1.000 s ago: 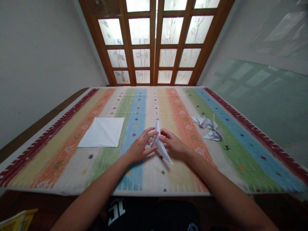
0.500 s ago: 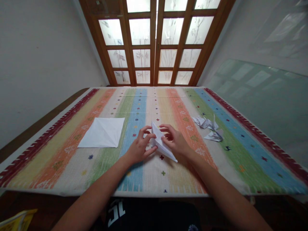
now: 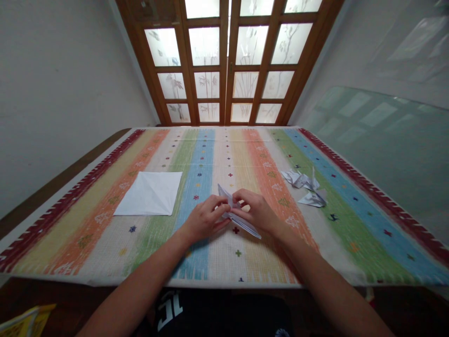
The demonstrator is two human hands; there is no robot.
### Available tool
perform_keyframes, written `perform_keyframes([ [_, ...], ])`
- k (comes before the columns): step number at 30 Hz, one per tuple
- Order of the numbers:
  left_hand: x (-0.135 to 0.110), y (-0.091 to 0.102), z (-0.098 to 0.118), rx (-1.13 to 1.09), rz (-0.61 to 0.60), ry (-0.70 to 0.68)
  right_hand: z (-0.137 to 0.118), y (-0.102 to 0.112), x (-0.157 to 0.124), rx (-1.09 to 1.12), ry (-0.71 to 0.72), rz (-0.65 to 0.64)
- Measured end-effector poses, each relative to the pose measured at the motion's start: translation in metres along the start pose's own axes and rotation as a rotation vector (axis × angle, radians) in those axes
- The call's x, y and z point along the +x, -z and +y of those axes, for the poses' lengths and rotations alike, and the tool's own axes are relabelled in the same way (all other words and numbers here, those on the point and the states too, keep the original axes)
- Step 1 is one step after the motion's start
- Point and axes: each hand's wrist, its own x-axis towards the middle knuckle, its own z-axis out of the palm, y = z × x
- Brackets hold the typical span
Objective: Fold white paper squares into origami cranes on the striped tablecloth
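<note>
A folded piece of white paper [image 3: 246, 225] is held between both hands near the middle of the table, its pointed ends sticking out at the far left and near right. My left hand [image 3: 206, 216] pinches its left side, fingers closed on the edge. From the other side, my right hand [image 3: 257, 210] grips the paper with thumb and fingers bent together near the centre. The fingers cover the middle of the folds. Left of my hands lies a square white paper sheet [image 3: 149, 194] with crease lines. To the right sit folded paper figures [image 3: 305, 185].
A striped, patterned tablecloth [image 3: 224, 150] covers the table. Beyond its far edge stand wooden doors with glass panes [image 3: 224, 84]. A glass panel [image 3: 382, 140] leans along the right wall. Something yellow [image 3: 28, 320] shows at the lower left, below the table.
My fingers have closed in on the middle of the folded paper. It has tilted, and its layered edge now shows. The sheet and the paper figures have stayed put.
</note>
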Motion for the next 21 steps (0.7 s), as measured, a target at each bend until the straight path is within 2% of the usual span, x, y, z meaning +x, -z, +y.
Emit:
perform_keyframes([
  [3,0.001,0.000,0.002,0.094,-0.011,-0.054,-0.002,-0.005,-0.002,0.000,-0.031,0.043],
  [6,0.002,0.001,0.003,0.174,-0.002,-0.098,-0.004,-0.006,-0.002,-0.016,-0.002,0.024],
  [12,0.001,0.003,0.004,0.238,0.025,-0.069,-0.003,0.001,0.001,-0.146,0.047,0.032],
  [21,0.001,0.007,-0.002,0.202,-0.133,0.020,0.010,0.008,0.001,-0.079,-0.080,0.071],
])
